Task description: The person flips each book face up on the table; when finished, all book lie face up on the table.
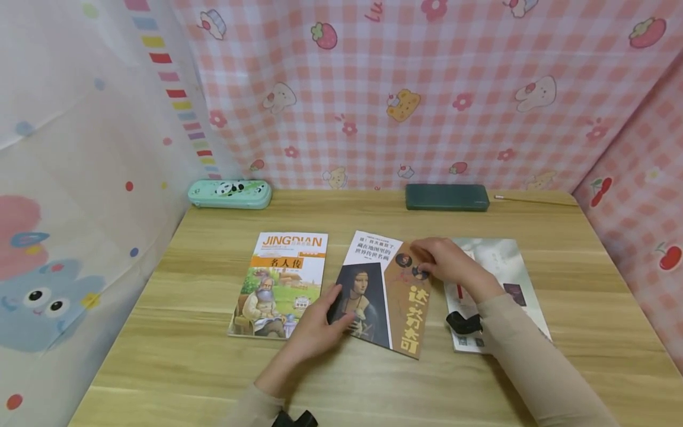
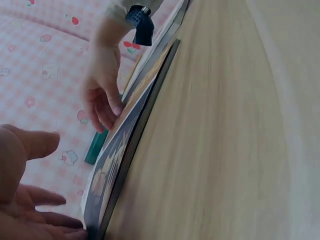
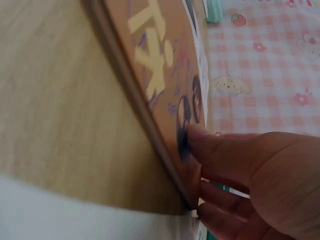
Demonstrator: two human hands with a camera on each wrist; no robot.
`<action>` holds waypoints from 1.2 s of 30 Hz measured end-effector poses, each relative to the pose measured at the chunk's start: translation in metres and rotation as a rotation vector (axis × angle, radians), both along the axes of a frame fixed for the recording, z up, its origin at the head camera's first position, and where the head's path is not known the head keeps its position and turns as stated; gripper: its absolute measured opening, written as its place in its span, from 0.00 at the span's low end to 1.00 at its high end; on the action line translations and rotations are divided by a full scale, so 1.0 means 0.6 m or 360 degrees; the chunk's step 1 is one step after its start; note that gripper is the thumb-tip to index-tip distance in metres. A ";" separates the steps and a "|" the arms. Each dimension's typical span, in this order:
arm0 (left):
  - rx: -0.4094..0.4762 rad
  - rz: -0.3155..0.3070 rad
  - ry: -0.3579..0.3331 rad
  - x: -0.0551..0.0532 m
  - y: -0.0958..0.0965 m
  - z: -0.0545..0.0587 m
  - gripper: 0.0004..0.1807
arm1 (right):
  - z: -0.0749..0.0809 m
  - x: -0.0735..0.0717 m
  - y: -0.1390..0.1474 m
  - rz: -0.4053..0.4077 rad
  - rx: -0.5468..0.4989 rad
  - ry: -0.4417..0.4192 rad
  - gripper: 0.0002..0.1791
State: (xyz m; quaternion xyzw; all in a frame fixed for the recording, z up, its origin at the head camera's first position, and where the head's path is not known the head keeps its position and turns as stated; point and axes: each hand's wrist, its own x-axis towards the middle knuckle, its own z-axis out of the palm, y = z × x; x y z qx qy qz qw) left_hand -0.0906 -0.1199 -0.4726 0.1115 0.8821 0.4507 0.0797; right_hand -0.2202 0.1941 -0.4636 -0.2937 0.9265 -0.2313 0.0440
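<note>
A paperback book [image 1: 368, 314] with a portrait of a woman and a brown right side lies slightly turned in the middle of the wooden table. My right hand [image 1: 453, 267] pinches its upper right corner, the thumb [image 3: 205, 145] on the cover and the fingers at the edge. At the book's left edge is my left hand [image 1: 317, 326], fingers extended; in the left wrist view its thumb [image 2: 42, 145] stands off the cover while lower fingertips touch the edge. Left of it lies a JINGDIAN book [image 1: 283, 290]. A pale green book [image 1: 501, 261] sits partly under my right forearm.
Along the back of the table are a mint panda pencil case [image 1: 229, 194], a dark green case [image 1: 447, 197] and a thin pencil [image 1: 533, 200]. Pink checked cloth [image 1: 373, 142] hangs behind, and printed cloth [image 1: 80, 178] borders the left side.
</note>
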 end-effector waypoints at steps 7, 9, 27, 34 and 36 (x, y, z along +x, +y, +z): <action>-0.0098 0.0005 0.0075 0.008 0.007 -0.008 0.43 | 0.002 0.000 -0.008 -0.0014 -0.0066 -0.0055 0.20; -0.0146 -0.0022 0.0110 0.011 0.006 -0.010 0.43 | 0.001 -0.004 -0.007 -0.0018 -0.0079 -0.0074 0.22; -0.0213 -0.0048 0.0106 0.041 0.016 -0.020 0.38 | -0.015 -0.025 0.008 0.0023 -0.0057 -0.0075 0.28; -0.0174 -0.0040 0.0097 0.036 0.021 -0.026 0.41 | -0.004 -0.028 0.007 -0.0021 -0.0058 -0.0257 0.37; -0.0167 -0.0031 0.0083 0.034 0.023 -0.027 0.41 | -0.004 -0.032 0.007 -0.0005 -0.0053 -0.0250 0.36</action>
